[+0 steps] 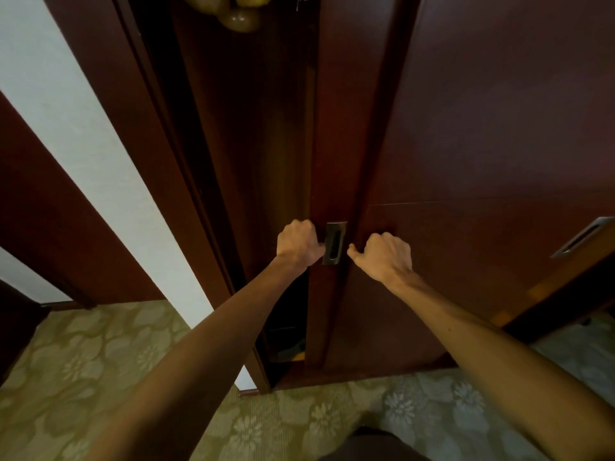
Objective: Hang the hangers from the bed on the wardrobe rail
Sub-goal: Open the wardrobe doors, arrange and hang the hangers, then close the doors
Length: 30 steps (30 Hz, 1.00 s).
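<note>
A dark red-brown sliding wardrobe door (336, 128) stands partly slid aside, leaving a dark gap (253, 144) into the wardrobe on its left. My left hand (298, 242) grips the door's left edge, fingers curled round it, just left of the recessed metal handle (334, 242). My right hand (386, 256) has its fingers curled against the edge of the door to the right; what it holds is unclear. Pale wooden hanger ends (241, 15) show at the very top inside the gap. The rail and the bed are out of view.
A second wardrobe door (499, 128) fills the right side, with another recessed handle (582, 236) at the far right. A white wall strip (83, 144) and a dark door frame (50, 211) are on the left. Green floral carpet (299, 420) covers the floor.
</note>
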Tool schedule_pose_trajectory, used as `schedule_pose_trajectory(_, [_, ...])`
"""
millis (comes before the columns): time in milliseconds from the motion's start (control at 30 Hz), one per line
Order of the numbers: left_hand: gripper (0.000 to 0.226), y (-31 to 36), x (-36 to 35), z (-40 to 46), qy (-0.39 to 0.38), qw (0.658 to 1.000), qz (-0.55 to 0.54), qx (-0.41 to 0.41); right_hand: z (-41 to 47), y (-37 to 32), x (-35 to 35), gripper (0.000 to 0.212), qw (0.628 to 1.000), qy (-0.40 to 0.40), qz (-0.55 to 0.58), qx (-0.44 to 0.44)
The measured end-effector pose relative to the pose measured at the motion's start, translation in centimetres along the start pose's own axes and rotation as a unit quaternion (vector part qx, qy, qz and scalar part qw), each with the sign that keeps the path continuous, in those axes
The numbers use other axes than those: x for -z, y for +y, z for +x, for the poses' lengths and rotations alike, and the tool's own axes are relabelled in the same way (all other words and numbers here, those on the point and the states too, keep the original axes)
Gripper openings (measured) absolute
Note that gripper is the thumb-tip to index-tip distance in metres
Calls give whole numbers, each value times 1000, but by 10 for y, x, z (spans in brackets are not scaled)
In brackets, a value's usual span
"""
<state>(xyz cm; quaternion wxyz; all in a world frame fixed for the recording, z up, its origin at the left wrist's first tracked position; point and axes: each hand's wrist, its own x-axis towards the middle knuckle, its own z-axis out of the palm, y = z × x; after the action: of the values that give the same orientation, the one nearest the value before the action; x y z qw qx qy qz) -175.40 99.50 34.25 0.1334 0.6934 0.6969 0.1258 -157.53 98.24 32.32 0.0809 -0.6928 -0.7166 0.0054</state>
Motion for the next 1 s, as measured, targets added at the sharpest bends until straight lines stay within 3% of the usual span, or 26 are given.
schedule_pose_trajectory(567, [23,99,-32,21,-48,993,59,-87,9,99,21,55,998,-6,-32,-59])
schedule_pose_trajectory(1000, [20,184,-64,40,-70,986,72,-135,16,181,26,66,996,-15,-39,-75])
